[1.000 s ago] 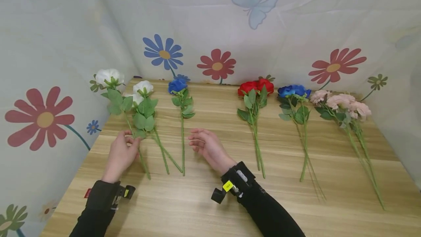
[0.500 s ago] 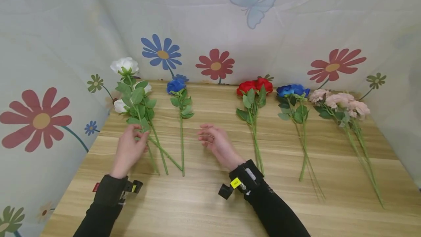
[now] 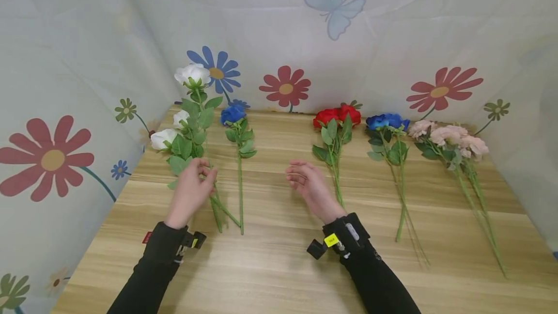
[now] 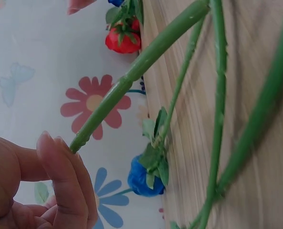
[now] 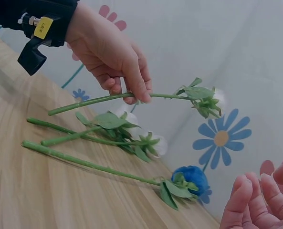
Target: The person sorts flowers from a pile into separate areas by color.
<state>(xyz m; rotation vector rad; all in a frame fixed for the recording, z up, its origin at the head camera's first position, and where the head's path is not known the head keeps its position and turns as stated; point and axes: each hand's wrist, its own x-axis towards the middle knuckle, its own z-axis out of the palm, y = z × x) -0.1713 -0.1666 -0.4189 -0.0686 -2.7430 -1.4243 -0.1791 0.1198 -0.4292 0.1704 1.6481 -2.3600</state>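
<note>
Pinched by the stem between the thumb and fingers of my left hand, a white rose is raised above the table, bloom pointing away. Its green stem crosses the left hand's fingertips in the right wrist view. Two more white roses lie beneath and left of it, stems crossed. A single blue rose lies just right of them. My right hand, fingers loosely curled and holding nothing, hovers over the table beside the red roses.
Right of the red roses lie blue roses and several pale pink flowers, stems toward me. A white curtain printed with flowers and a butterfly stands behind and around the wooden table.
My left hand has lifted the white rose and carried it rightward over the other white roses. The right hand has drifted right toward the red roses, still holding nothing.
</note>
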